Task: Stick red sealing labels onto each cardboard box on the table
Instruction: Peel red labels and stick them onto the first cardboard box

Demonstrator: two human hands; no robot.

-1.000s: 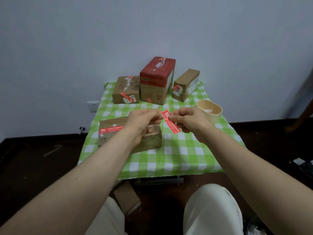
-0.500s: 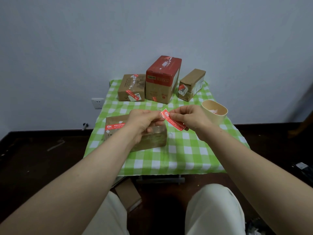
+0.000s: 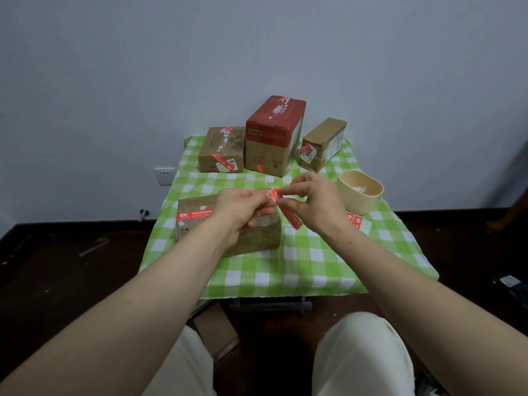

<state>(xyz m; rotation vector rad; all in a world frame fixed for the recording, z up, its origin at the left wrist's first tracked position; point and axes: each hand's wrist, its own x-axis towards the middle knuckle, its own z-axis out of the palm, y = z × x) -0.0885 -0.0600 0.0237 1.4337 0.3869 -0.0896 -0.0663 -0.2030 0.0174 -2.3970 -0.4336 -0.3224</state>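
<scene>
Both hands hold one red sealing label in the air above the table. My left hand pinches its top end; my right hand pinches it from the right, and the strip hangs down between them. Under my left hand lies a flat brown cardboard box with a red label stuck on its top. At the back stand a small brown box, a tall red-and-brown box and a slanted brown box, each with a red label.
A beige oval cup with scraps inside stands at the right of the green-checked tablecloth. More red labels lie beside it. Cardboard lies on the dark floor under the table. A wall socket is at the left.
The view has shifted, so the table sits lower and further right in frame. My right hand moved up to the label's top end, close to my left fingertips; the strip hangs more steeply.
</scene>
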